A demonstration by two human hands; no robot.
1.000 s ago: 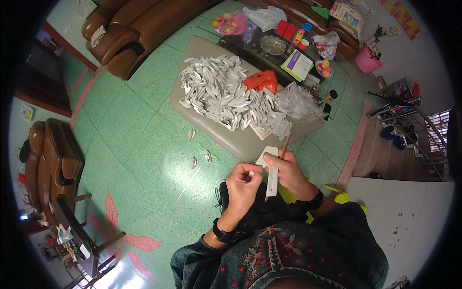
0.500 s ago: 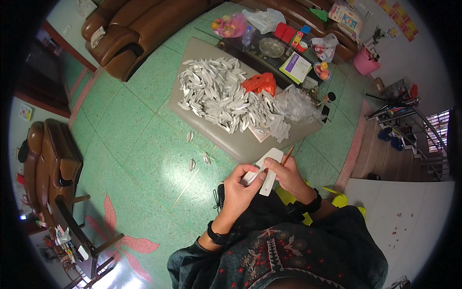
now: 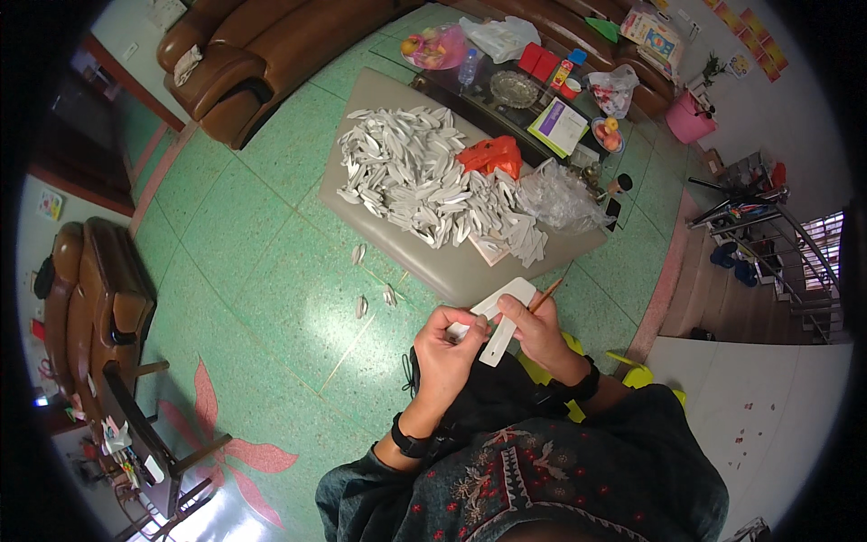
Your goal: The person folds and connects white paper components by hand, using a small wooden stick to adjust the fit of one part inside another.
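Over my lap, a flat white strip piece [image 3: 516,291] lies bent or crossed between my hands, one arm of it pointing down toward me. At its left end the fingers of my left hand [image 3: 445,359] are pinched closed on it, hiding that end. My right hand [image 3: 544,341] presses the piece with its thumb. A thin brown pencil-like stick [image 3: 545,294] also sticks out from among the right-hand fingers. Just beyond my hands, a large heap of similar white-grey folded pieces [image 3: 406,172] covers much of a grey padded bench [image 3: 411,262].
A red plastic bag [image 3: 490,156] and a clear plastic bag [image 3: 560,197] lie by the heap. Several loose pieces [image 3: 361,307] rest on the green floor. Behind stands a dark low table [image 3: 488,113] with fruit and a glass dish [image 3: 515,88]. Yellow-green stool parts [image 3: 638,374] show at my right.
My left thumb and fingers have closed together toward the piece's left end. The lower arm of the white piece has swung slightly left, and the stick stands out more.
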